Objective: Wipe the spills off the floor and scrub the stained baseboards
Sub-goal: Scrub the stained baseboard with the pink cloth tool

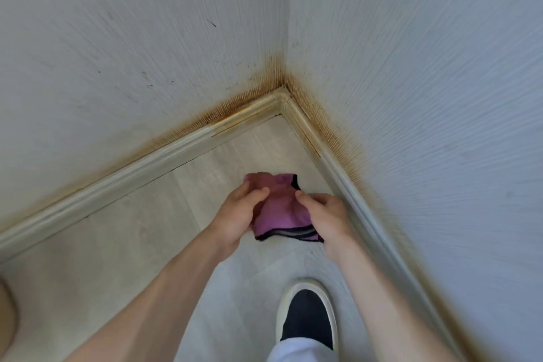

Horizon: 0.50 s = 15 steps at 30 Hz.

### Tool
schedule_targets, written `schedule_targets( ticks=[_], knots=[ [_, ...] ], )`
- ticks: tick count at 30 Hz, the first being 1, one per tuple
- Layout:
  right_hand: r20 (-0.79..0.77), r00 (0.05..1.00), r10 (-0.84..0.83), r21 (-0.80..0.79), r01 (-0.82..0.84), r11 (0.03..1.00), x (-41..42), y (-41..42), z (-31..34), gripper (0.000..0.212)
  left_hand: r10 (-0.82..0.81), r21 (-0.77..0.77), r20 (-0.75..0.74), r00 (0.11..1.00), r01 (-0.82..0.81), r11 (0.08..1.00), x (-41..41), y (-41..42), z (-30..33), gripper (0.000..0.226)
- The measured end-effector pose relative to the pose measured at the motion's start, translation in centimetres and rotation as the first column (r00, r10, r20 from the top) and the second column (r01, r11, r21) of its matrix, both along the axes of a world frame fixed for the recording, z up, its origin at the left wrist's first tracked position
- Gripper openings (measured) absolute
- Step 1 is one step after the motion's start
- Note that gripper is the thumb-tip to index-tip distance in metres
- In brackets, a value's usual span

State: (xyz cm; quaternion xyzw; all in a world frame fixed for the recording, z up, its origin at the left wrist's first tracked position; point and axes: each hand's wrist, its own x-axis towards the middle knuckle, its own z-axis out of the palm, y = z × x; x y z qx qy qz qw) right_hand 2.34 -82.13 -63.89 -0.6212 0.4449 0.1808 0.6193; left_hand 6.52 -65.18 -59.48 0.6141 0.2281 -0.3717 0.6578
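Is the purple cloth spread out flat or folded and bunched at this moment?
Folded and bunched: the purple cloth shows doubled dark edges and creases, gripped by the left hand and right hand above the floor.

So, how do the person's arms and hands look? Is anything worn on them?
Both forearms are bare, with no sleeves in view. The left hand and the right hand wear no gloves, and no rings, watch or bracelet show. The nails look short and unpainted.
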Motion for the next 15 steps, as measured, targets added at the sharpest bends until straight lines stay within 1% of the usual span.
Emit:
schedule_targets(
  ticks=[2, 4, 6, 7, 9, 10, 11, 12, 13, 14, 15],
  knots=[
    [-0.091, 0.996, -0.012, 0.247, 0.034, 0.968, -0.2, 0.1, 1.5, 0.050, -0.017, -0.002, 0.049, 0.999, 0.017, 1.000, -0.2, 0.6, 1.0, 0.022],
    [-0.199, 0.978, 0.057, 0.419, 0.032, 0.908, -0.3, 0.3, 2.6, 0.068, -0.024, -0.047, 0.046, 0.999, 0.027, 0.999, -0.4, 1.2, 2.0, 0.021],
    [-0.218, 0.973, 0.073, 0.616, 0.079, 0.784, -0.8, 1.5, 3.2, 0.076, -0.028, -0.107, 0.054, 0.998, 0.033, 0.994, -0.7, 1.9, 2.7, 0.024],
    [-0.214, 0.975, 0.052, 0.685, 0.112, 0.720, -1.0, 2.2, 3.8, 0.075, -0.028, -0.133, 0.058, 0.998, 0.036, 0.990, -0.8, 2.3, 2.9, 0.027],
    [-0.182, 0.983, -0.013, 0.748, 0.147, 0.647, -1.2, 3.4, 4.3, 0.065, -0.037, -0.126, 0.050, 0.998, 0.043, 0.991, -1.0, 3.3, 3.0, 0.030],
    [-0.155, 0.987, -0.045, 0.770, 0.149, 0.621, -1.3, 3.7, 4.4, 0.060, -0.046, -0.082, 0.048, 0.998, 0.050, 0.995, -1.0, 3.8, 2.9, 0.029],
    [-0.127, 0.988, -0.085, 0.777, 0.153, 0.611, -1.4, 4.1, 4.4, 0.054, -0.061, -0.001, 0.062, 0.996, 0.062, 0.998, -1.0, 4.3, 2.8, 0.026],
    [-0.091, 0.986, -0.140, 0.756, 0.160, 0.634, -1.5, 4.4, 4.2, 0.048, -0.079, 0.116, 0.086, 0.993, 0.068, 0.991, -0.9, 4.8, 2.6, 0.021],
    [-0.024, 0.981, -0.192, 0.697, 0.153, 0.700, -1.5, 4.5, 4.0, 0.041, -0.103, 0.258, 0.119, 0.987, 0.070, 0.964, -0.9, 5.4, 2.4, 0.017],
    [0.070, 0.974, -0.217, 0.584, 0.136, 0.800, -1.5, 4.6, 3.7, 0.032, -0.158, 0.414, 0.165, 0.974, 0.077, 0.907, -1.1, 5.8, 2.2, 0.017],
    [0.182, 0.964, -0.194, 0.444, 0.095, 0.891, -1.5, 4.7, 3.7, 0.024, -0.240, 0.557, 0.221, 0.945, 0.079, 0.827, -1.4, 6.0, 2.3, 0.021]
  ],
)
